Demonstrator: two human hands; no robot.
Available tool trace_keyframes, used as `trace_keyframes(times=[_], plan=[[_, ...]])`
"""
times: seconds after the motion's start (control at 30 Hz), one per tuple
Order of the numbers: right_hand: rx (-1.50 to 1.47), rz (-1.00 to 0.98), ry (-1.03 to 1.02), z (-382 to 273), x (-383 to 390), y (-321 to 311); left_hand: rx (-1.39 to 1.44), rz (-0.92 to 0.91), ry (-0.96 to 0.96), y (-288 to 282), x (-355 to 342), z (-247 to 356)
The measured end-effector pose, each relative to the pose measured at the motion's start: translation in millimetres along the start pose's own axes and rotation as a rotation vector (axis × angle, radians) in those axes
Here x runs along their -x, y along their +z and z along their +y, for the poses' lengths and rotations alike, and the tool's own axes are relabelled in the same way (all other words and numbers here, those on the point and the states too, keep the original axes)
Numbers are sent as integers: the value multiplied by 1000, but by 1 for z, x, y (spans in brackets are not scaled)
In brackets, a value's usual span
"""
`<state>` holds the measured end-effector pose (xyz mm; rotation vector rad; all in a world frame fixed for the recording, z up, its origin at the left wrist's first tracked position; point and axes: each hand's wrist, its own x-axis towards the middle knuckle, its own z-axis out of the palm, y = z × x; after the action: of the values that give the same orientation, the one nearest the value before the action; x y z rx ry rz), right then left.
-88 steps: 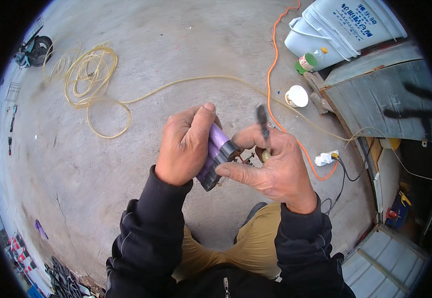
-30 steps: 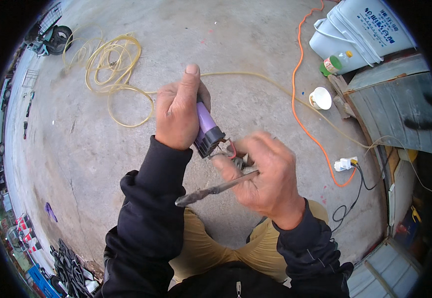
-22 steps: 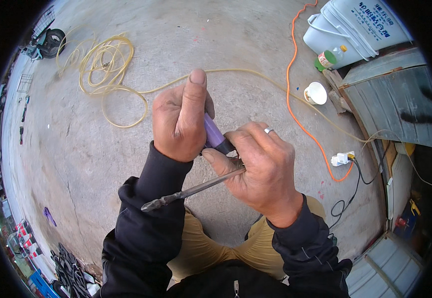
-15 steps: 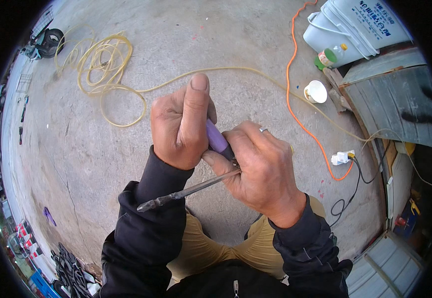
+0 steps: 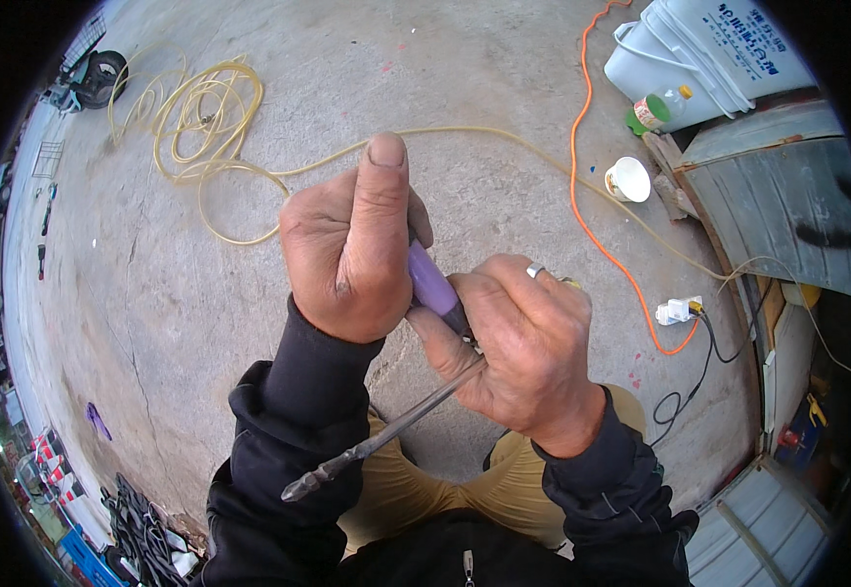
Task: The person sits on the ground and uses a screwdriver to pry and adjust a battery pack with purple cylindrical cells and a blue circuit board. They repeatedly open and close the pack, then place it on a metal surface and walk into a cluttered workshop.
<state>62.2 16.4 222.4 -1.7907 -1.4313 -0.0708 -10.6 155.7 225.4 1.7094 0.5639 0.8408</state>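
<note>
Gripping a rod (image 5: 396, 426) and purple pack (image 5: 431, 282), fingers (image 5: 380, 201) hang apart from a white cup (image 5: 631, 178).

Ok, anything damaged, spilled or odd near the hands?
Yes: the concrete floor has a thin crack left of the left sleeve, and pinkish marks right of the right hand. Both stand out against plain grey.

Dark jacket (image 5: 416, 553), tan trousers (image 5: 455, 497), silvery ring (image 5: 535, 270).
The ring is a plain, narrow band circling one finger of the right hand (image 5: 528, 342). Below the fingers, long black sleeves (image 5: 293, 440) end in snug cuffs (image 5: 323, 338), the left sleeve bunched in thick folds and the right marked with thin pale lines. Lower, beneath the fingers, a metal zip pull (image 5: 468, 567) hangs at the jacket's front, above creased trouser cloth.
</note>
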Motion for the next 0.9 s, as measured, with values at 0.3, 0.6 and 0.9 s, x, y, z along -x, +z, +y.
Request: trace_keyframes(times=[0.3,0.6,0.9], plan=[[10,-6,6,3,8,3,39,-45,-92,4,1,-8],[-11,-106,189,6,13,5,-33,-90,-120,10,-5,-25],[-149,-162,308,32,8,25,-109,-237,-309,11,-13,-55]])
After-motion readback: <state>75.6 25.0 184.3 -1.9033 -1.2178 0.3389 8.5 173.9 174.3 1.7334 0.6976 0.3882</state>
